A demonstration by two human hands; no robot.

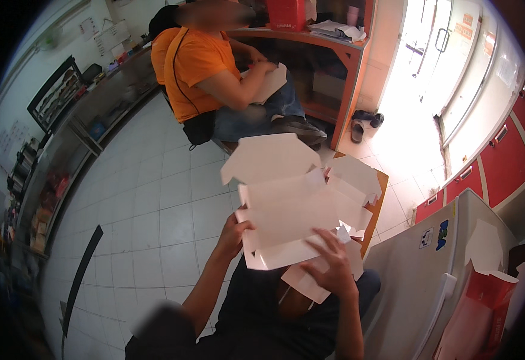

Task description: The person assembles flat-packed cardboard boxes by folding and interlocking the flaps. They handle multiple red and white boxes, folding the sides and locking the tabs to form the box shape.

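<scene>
A white cardboard box blank [289, 210], partly folded, is held out above my lap. Its wide lid flap points away from me, and low side walls stand along its edges. My left hand [233, 236] is closed on its left edge, with the thumb on the inner face. Over the near right corner hovers my right hand [332, 267], fingers apart and slightly blurred; whether it touches the card I cannot tell. Beneath that hand lies another white card piece [303, 283], partly covered. More flat box blanks [352, 174] are stacked just right of the held one.
The stacked blanks lie on a small wooden table [381, 198]. Across from me a seated person in an orange shirt [199, 78] handles similar card. A pale fridge [412, 270] stands close on my right, with red boxes [487, 294] beside it. Steel shelving [76, 141] lines the left wall.
</scene>
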